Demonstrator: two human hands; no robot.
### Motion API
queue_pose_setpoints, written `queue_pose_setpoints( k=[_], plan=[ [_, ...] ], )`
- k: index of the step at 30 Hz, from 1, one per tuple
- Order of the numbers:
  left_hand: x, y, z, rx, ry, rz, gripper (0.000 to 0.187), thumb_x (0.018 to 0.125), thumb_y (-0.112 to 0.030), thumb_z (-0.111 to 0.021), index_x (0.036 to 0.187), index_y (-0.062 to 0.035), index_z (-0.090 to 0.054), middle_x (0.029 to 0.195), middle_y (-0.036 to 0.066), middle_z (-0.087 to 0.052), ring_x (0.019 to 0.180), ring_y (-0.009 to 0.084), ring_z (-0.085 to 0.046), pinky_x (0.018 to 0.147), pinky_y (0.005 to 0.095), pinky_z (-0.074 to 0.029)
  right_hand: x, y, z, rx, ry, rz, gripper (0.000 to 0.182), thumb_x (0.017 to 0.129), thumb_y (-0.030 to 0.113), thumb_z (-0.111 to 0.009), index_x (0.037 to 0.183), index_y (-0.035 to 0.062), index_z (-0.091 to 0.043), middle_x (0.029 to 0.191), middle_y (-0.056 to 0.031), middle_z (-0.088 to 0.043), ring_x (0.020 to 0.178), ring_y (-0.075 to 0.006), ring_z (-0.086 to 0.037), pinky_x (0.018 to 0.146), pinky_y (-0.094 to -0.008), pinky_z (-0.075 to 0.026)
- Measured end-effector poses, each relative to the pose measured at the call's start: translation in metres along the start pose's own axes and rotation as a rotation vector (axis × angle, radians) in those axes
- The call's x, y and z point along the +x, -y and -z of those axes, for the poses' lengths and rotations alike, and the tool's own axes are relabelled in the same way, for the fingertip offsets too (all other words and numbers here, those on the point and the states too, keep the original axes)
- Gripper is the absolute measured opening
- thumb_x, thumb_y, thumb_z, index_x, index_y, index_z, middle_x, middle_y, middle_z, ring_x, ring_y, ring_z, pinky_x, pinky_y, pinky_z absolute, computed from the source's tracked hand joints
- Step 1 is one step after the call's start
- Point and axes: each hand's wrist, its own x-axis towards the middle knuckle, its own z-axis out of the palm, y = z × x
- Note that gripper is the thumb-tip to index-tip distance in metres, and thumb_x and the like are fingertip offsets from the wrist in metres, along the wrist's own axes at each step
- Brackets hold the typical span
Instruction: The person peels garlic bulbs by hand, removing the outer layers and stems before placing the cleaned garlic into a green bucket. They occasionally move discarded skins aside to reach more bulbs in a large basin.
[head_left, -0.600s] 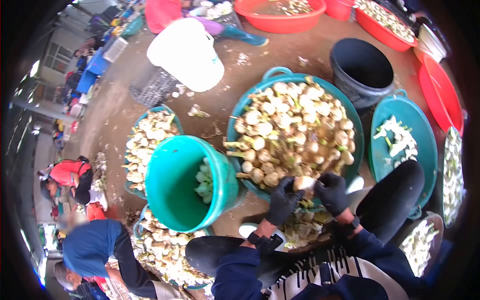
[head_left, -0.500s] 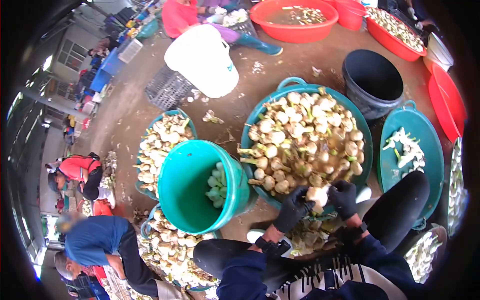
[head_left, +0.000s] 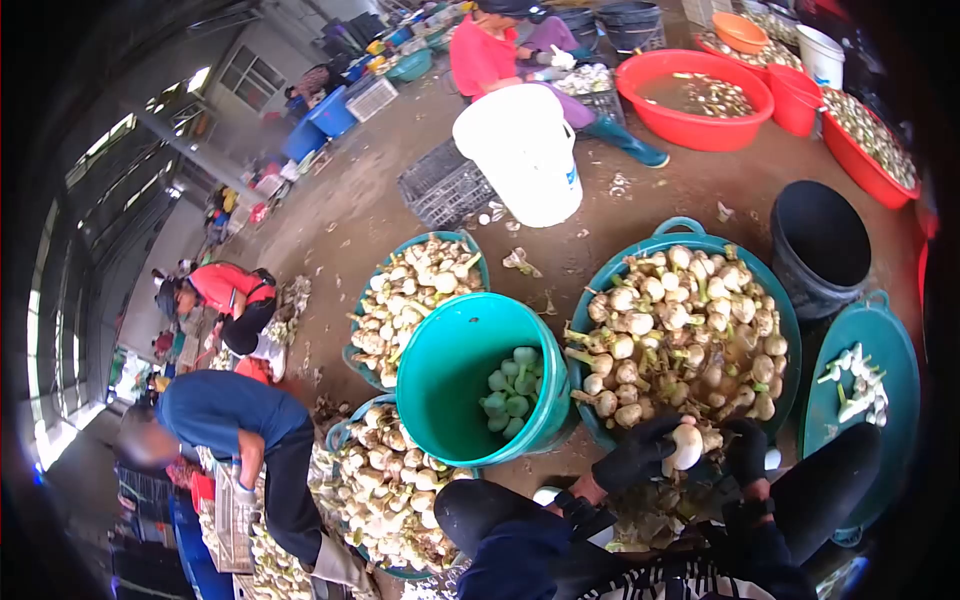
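Observation:
Both my hands wear dark gloves at the near rim of a wide green tub (head_left: pixel 788 300) heaped with bulbs and stalks. My left hand (head_left: pixel 638 452) is closed round a pale, peeled-looking bulb (head_left: pixel 683 447). Just right of that bulb is my right hand (head_left: pixel 746 455), its fingers curled; whether it holds anything is too dark to tell. A brownish bulb shows between the hands. Left of the tub stands a tilted green bucket (head_left: pixel 440 375) with several whitish bulbs (head_left: pixel 511 392) inside. Scraps of peel (head_left: pixel 650 510) lie below my hands.
Bulbs fill two more tubs at left (head_left: pixel 352 370) (head_left: pixel 340 435). A black bucket (head_left: pixel 820 235) and a green tub (head_left: pixel 870 345) with white pieces stand right. Beyond are a white bucket (head_left: pixel 535 150), black crate (head_left: pixel 440 180) and red basin (head_left: pixel 700 130). Other people work left (head_left: pixel 225 410) and ahead (head_left: pixel 480 55).
The head view has shifted, so the surroundings appear farther right and lower. Between my hands, the pale bulb now sits against my left hand, and its smooth white side shows.

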Motion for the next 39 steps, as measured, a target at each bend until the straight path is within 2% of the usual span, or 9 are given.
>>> queue_pose_setpoints(
  k=[5,9,16,22,27,31,33,35,39],
  plan=[
    [0.007,0.011,0.000,-0.181,-0.048,0.064,0.050,0.094,-0.023,-0.055,0.137,-0.0042,-0.040,0.132,0.007,-0.049,0.119,0.0165,-0.047,0.099,0.0322,-0.039,0.013,0.088,0.042,0.586,0.312,-0.266,0.029,0.072,0.004,-0.064,0.101,0.0002,-0.066,0.097,-0.0147,-0.065,0.084,-0.0266,-0.064,0.077,-0.0344,-0.050],
    [0.013,0.020,-0.008,0.211,-0.130,0.057,0.055,0.087,-0.025,-0.065,0.132,-0.0013,-0.044,0.124,0.009,-0.054,0.114,0.0167,-0.050,0.097,0.0325,-0.041,0.008,0.097,0.026,0.492,0.221,0.027,0.025,0.069,0.005,-0.073,0.093,-0.0003,-0.069,0.087,-0.0115,-0.068,0.080,-0.0210,-0.063,0.072,-0.0317,-0.050],
    [0.010,0.041,-0.012,0.438,-0.198,-0.093,0.059,0.083,-0.024,-0.071,0.130,-0.0009,-0.044,0.119,0.011,-0.056,0.108,0.0182,-0.053,0.094,0.0346,-0.043,-0.004,0.090,0.009,0.471,0.134,-0.006,0.014,0.068,0.000,-0.070,0.082,0.0003,-0.070,0.079,-0.0131,-0.067,0.070,-0.0205,-0.065,0.063,-0.0312,-0.050],
    [0.012,0.016,-0.016,0.446,-0.038,0.325,0.049,0.085,-0.026,-0.069,0.122,-0.0013,-0.048,0.112,0.012,-0.061,0.101,0.0181,-0.058,0.084,0.0336,-0.047,-0.012,0.093,0.001,0.195,0.010,-0.015,0.001,0.072,0.003,-0.062,0.073,0.0029,-0.062,0.069,-0.0169,-0.061,0.064,-0.0335,-0.061,0.057,-0.0394,-0.047],
    [0.008,0.014,-0.023,0.889,-0.026,0.179,0.053,0.078,-0.028,-0.071,0.119,-0.0017,-0.052,0.109,0.020,-0.061,0.097,0.0298,-0.062,0.081,0.0383,-0.049,-0.023,0.073,-0.022,0.157,-0.010,-0.135,0.011,0.073,0.011,-0.063,0.069,0.0015,-0.060,0.066,-0.0196,-0.059,0.066,-0.0395,-0.060,0.057,-0.0431,-0.046],
    [0.001,0.029,-0.020,0.883,0.020,-0.065,0.062,0.075,-0.025,-0.072,0.127,-0.0017,-0.047,0.111,0.020,-0.060,0.103,0.0315,-0.060,0.087,0.0377,-0.049,-0.019,0.071,-0.021,0.285,0.071,-0.322,0.021,0.076,0.016,-0.062,0.079,-0.0048,-0.065,0.067,-0.0215,-0.063,0.060,-0.0268,-0.063,0.057,-0.0389,-0.047],
    [0.002,0.024,-0.019,0.849,-0.011,-0.136,0.061,0.076,-0.020,-0.071,0.128,-0.0010,-0.045,0.112,0.018,-0.060,0.103,0.0291,-0.060,0.087,0.0372,-0.048,-0.007,0.074,-0.002,0.399,0.245,-0.397,0.023,0.081,0.017,-0.060,0.083,-0.0062,-0.066,0.063,-0.0104,-0.062,0.062,-0.0119,-0.056,0.059,-0.0326,-0.047],
    [0.006,0.026,-0.021,0.820,-0.117,-0.145,0.056,0.078,-0.018,-0.070,0.126,-0.0005,-0.046,0.109,0.016,-0.060,0.098,0.0257,-0.061,0.084,0.0360,-0.049,-0.005,0.075,0.006,0.640,0.181,-0.359,0.021,0.085,0.016,-0.063,0.086,-0.0052,-0.066,0.071,-0.0040,-0.064,0.067,-0.0089,-0.055,0.061,-0.0281,-0.046],
    [0.008,0.016,-0.029,0.770,-0.296,-0.003,0.035,0.081,-0.015,-0.070,0.109,0.0008,-0.056,0.092,0.012,-0.064,0.083,0.0199,-0.061,0.076,0.0334,-0.050,-0.006,0.099,0.006,0.414,0.201,-0.274,0.019,0.082,0.014,-0.064,0.086,-0.0047,-0.065,0.068,-0.0114,-0.064,0.065,-0.0119,-0.055,0.061,-0.0311,-0.046]
  ],
)
